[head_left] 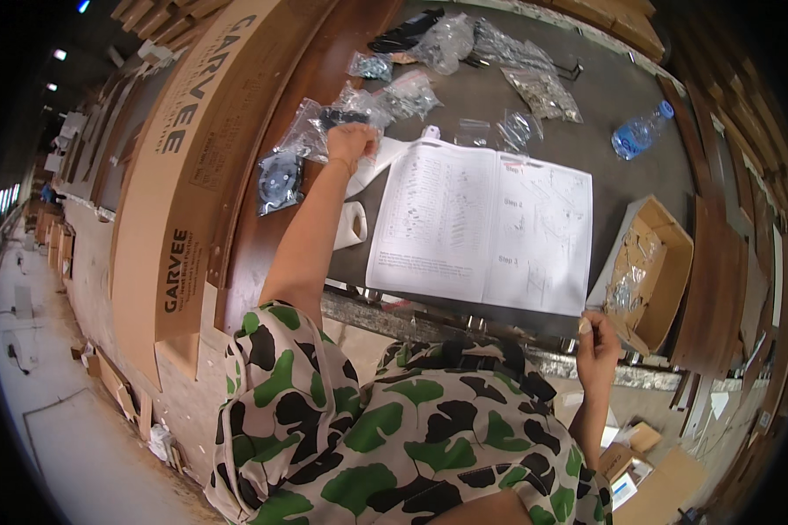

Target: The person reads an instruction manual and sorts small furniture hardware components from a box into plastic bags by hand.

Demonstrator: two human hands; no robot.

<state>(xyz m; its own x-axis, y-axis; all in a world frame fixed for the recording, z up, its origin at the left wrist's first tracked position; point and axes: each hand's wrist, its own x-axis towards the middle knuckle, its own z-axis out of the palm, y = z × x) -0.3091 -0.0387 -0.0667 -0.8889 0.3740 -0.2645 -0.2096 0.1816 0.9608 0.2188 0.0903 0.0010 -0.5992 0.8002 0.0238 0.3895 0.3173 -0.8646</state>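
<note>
An instruction booklet (pixel 534 232) lies spread out in front of me, with a parts list and step drawings on its pages. My right hand (pixel 598 350) pinches its lower right corner at the table's near edge. My left hand (pixel 353 144) reaches out past the booklet's left side, fingers curled in against a clear plastic bag of black parts (pixel 345 115). What those fingers hold, if anything, is hidden. Closer to me lies a bag with a round dark part (pixel 280 181). A white roll (pixel 350 225) rests beside my left forearm.
Several clear bags of hardware (pixel 541 93) lie along the far side. A water bottle (pixel 643 130) lies at the right, beyond an open cardboard tray (pixel 659 271) with small bags inside. A long cardboard box (pixel 184 175) stands along the left edge; brown boards (pixel 722 289) are stacked at right.
</note>
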